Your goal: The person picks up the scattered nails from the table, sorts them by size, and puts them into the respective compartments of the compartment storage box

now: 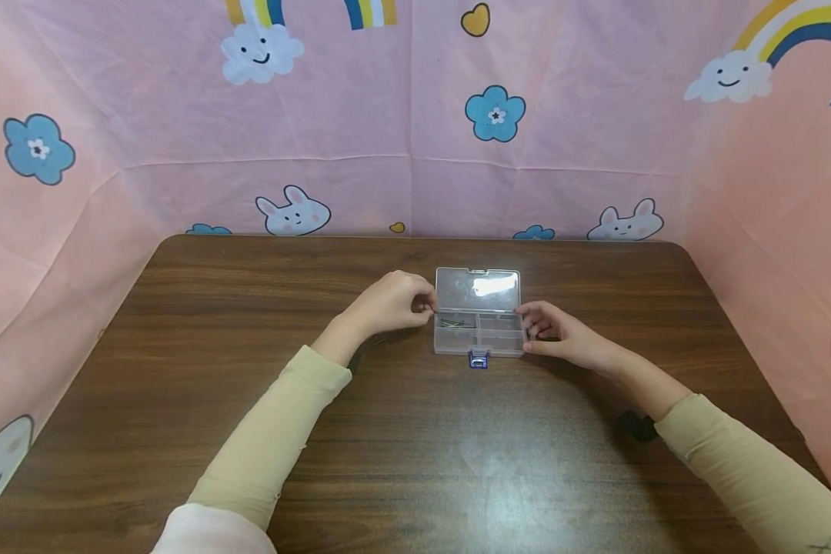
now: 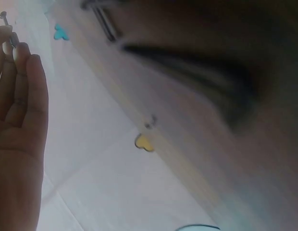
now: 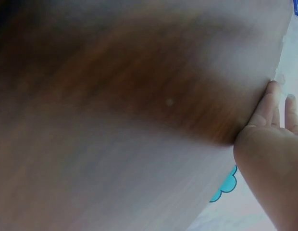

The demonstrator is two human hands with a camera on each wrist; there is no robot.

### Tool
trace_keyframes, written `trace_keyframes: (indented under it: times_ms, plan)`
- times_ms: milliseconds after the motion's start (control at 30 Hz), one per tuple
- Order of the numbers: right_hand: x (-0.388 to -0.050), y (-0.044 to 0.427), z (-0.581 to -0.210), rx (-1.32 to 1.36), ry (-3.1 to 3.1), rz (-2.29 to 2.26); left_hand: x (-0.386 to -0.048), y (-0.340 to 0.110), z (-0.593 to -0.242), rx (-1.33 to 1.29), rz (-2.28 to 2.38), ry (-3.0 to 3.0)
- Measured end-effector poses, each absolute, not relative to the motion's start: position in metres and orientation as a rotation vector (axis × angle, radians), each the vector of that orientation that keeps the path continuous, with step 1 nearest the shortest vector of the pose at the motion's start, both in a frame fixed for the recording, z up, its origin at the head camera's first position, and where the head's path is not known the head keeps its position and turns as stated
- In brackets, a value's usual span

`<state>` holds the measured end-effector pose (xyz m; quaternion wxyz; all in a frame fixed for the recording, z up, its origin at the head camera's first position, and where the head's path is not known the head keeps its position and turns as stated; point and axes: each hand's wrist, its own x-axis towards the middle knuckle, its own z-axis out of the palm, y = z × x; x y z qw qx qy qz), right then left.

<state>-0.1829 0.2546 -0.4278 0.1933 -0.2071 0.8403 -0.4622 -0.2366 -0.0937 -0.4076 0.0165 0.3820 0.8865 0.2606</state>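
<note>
A clear plastic compartment box [image 1: 480, 344] lies on the table with its clear lid [image 1: 457, 288] swung up at the back. A blue latch [image 1: 478, 359] sticks out at its front. Several thin, small pieces [image 1: 457, 323] lie in the back left compartment; their kind is too small to tell. My left hand [image 1: 395, 302] is at the box's left side, and in the left wrist view its fingertips pinch a small metal screw [image 2: 4, 18], head upward. The right hand [image 1: 561, 335] holds the box's right end, thumb at the front corner and a fingertip farther back.
The box rests on a dark wood-grain table [image 1: 388, 462]. A pink patterned cloth [image 1: 360, 123] hangs along the back and both sides. A black object [image 1: 637, 425] shows beneath the right forearm. Blurred dark shapes cover parts of both wrist views.
</note>
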Motion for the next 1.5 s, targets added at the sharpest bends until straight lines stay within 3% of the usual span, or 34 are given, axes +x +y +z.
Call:
trace_keyframes:
  times_ms: [667, 1500]
  plan:
    - [-0.182, 0.254, -0.426, -0.596, 2.355, -1.31, -0.237, -0.057, -0.409, 1.277, 0.64, 2.729]
    - [-0.182, 0.254, -0.427, -0.582, 2.357, -1.309, -0.238, -0.078, -0.406, 1.263, 0.676, 2.792]
